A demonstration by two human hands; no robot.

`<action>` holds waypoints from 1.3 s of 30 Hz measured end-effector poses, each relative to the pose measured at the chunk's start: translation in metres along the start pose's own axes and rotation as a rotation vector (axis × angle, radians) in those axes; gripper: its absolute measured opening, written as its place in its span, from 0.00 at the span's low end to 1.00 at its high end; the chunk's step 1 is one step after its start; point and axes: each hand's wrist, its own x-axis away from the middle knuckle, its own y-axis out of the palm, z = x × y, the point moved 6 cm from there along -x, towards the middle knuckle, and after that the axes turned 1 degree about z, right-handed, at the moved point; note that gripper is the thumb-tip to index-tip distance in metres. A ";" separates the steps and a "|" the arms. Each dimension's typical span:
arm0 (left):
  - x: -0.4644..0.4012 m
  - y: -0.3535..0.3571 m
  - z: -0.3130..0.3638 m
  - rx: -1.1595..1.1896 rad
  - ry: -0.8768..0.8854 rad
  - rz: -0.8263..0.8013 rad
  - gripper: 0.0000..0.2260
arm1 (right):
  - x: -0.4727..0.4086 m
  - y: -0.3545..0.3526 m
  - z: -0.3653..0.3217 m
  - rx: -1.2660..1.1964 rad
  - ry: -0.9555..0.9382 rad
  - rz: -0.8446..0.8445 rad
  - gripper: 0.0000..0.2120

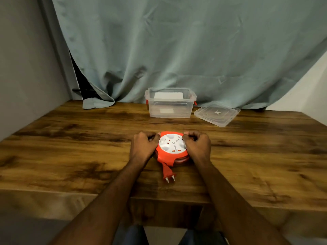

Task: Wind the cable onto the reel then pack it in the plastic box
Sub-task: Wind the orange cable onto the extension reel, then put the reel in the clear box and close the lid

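An orange cable reel (172, 147) with a white socket face lies flat on the wooden table (70, 147). My left hand (144, 145) grips its left rim with curled fingers. My right hand (198, 145) grips the right rim, fingertips on the white face. The cable is wound inside; only a short orange stub with the two-pin plug (168, 174) sticks out toward me. The clear plastic box (170, 103) stands open at the back of the table, a white item inside it. Its clear lid (217, 113) lies flat to the box's right.
A grey-green curtain (177, 50) hangs behind the table, its hem resting on the back edge. Walls close in on the left and right. The table's front edge runs just below the plug.
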 end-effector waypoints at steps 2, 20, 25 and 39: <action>0.016 -0.005 0.001 -0.008 -0.010 -0.005 0.16 | 0.015 -0.008 0.000 -0.014 -0.015 0.013 0.05; -0.013 -0.005 -0.014 0.323 -0.131 0.096 0.20 | -0.022 -0.017 -0.003 -0.237 -0.001 -0.005 0.17; -0.064 0.017 -0.017 0.366 -0.135 0.060 0.27 | -0.068 0.019 -0.010 -0.177 -0.059 -0.170 0.32; -0.152 0.060 -0.035 0.581 -0.223 0.065 0.22 | -0.153 0.072 0.001 -0.290 0.014 -0.156 0.39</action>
